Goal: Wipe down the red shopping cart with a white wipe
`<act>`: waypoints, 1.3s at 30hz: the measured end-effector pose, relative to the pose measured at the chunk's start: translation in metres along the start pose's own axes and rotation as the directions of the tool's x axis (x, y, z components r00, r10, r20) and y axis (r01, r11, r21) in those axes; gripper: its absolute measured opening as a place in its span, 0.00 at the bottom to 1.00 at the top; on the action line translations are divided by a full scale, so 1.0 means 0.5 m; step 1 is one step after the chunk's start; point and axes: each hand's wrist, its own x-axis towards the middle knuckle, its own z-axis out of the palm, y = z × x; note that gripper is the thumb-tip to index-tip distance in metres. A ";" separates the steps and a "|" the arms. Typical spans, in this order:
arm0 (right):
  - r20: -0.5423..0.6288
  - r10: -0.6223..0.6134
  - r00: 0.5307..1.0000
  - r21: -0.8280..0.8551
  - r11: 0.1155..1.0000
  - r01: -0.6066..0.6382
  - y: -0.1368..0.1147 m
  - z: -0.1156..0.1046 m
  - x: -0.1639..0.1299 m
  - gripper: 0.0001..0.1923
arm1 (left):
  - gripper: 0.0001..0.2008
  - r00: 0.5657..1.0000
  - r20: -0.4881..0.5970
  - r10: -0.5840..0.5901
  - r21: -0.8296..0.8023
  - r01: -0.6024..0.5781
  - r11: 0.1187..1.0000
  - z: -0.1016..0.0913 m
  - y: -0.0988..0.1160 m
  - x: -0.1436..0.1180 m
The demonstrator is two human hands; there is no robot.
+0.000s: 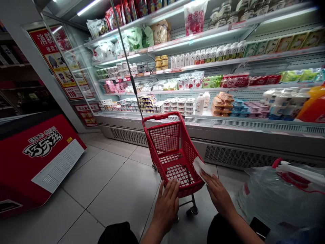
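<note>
the small red plastic mesh shopping cart (175, 156) stands on the grey tiled floor (106, 189) just below the centre of the frame, its long axis running from the near rim at lower centre up and away toward the red handle bar (159, 117) at the far end, which sits close to the base of the open refrigerated display case (228, 135). a thin metal pole (127, 57) rises from the handle end to the upper centre of the frame.

both hands sit at the near end of the cart, so the basket lies straight ahead of them and slightly up in the picture. the left hand (166, 205) is at lower centre, fingers spread and flat, fingertips touching the near rim of the basket; it grips nothing. the right hand (218, 193), just right of it, presses a crumpled white paper tissue (200, 166) against the right-hand rim of the cart, fingers laid over the tissue rather than curled around the rim. the right hand is the nearer one to the cart's right side wall; the left is nearer the front edge.

at the lower right of the frame lies a large clear plastic water jug with a red cap and handle (279, 193), just beside the right forearm. a red chest freezer with white lettering (38, 159) fills the lower left, well apart from the cart.
</note>
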 end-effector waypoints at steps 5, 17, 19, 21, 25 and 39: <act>-0.026 -0.019 0.999 -0.006 1.000 0.019 -0.064 0.027 -0.034 0.38 | 0.35 0.998 0.052 0.037 -0.043 -0.034 0.998 -0.017 -0.047 0.023; 0.016 -0.231 0.973 -0.008 0.973 0.231 -0.179 0.027 -0.021 0.44 | 0.44 0.995 0.058 0.079 -0.035 -0.077 0.996 -0.014 -0.052 0.043; 0.025 -0.222 0.975 -0.004 0.975 0.223 -0.138 0.007 -0.017 0.44 | 0.43 0.999 0.037 0.020 -0.007 -0.020 1.000 -0.017 -0.096 0.048; 0.020 -0.176 0.984 -0.008 0.984 0.176 -0.099 -0.004 -0.016 0.42 | 0.42 0.996 -0.003 -0.087 0.023 0.087 0.996 -0.019 -0.142 0.054; -0.031 -0.030 0.999 -0.039 0.999 0.029 -0.052 0.008 -0.024 0.37 | 0.38 0.984 -0.044 -0.174 0.042 0.176 0.983 -0.013 -0.190 0.058; -0.081 -0.136 0.987 -0.139 0.982 0.124 -0.155 0.052 0.074 0.44 | 0.43 0.993 -0.018 -0.114 0.020 0.115 0.993 -0.008 -0.104 0.068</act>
